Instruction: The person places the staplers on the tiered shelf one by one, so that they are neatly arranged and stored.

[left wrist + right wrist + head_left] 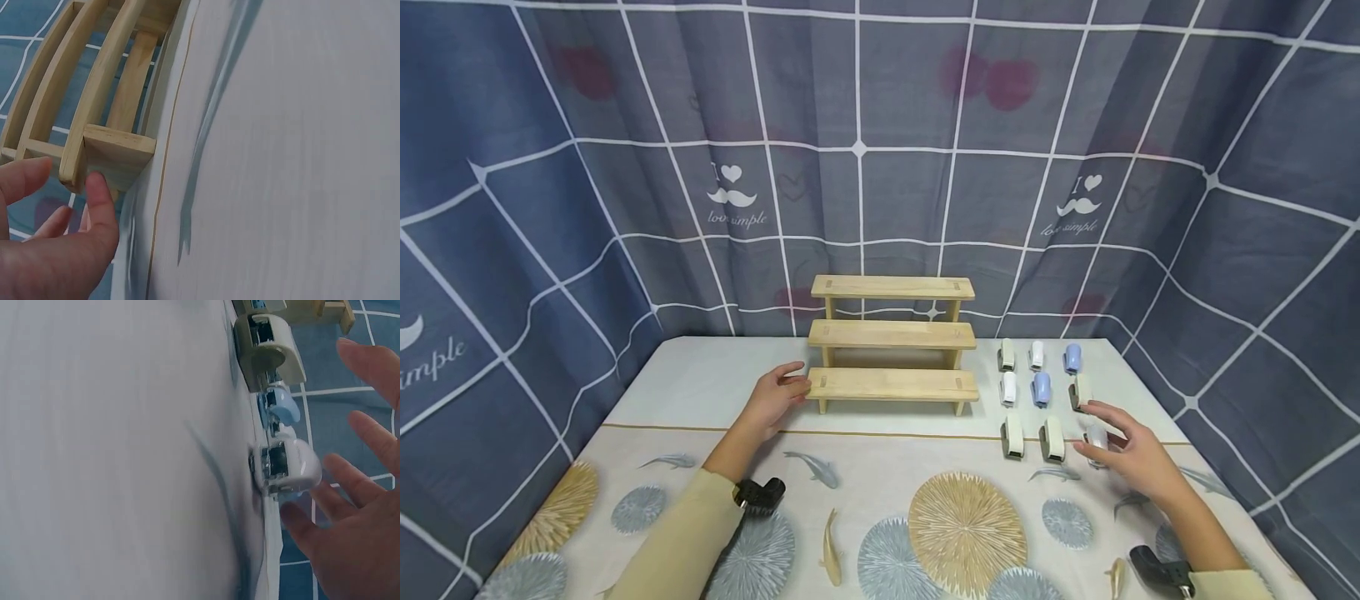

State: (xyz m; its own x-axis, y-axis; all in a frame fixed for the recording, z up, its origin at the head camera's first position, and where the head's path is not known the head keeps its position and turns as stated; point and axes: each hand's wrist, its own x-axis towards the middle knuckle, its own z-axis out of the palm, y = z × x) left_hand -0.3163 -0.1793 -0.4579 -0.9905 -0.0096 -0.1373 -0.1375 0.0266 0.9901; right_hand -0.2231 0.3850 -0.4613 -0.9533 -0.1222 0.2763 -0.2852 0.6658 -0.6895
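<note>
A three-tier wooden display stand [891, 383] stands at the back middle of the table. My left hand [775, 402] is at the left end of its lowest shelf. In the left wrist view, the fingers [100, 200] of that hand are spread and loosely bent by the shelf's end; whether they touch it, I cannot tell. To the right, my right hand [1131, 454] hovers with spread fingers around a small white stapler [294, 465], gripping nothing. A cream stapler with a dark green base [1080, 392] stands just beyond its fingertips.
Several more mini staplers stand in rows right of the stand: cream ones [1012, 437], white ones [1008, 388] and blue ones [1041, 389]. A patterned cloth [850, 467] covers the table's front. A dark checked curtain [895, 200] encloses the back and sides.
</note>
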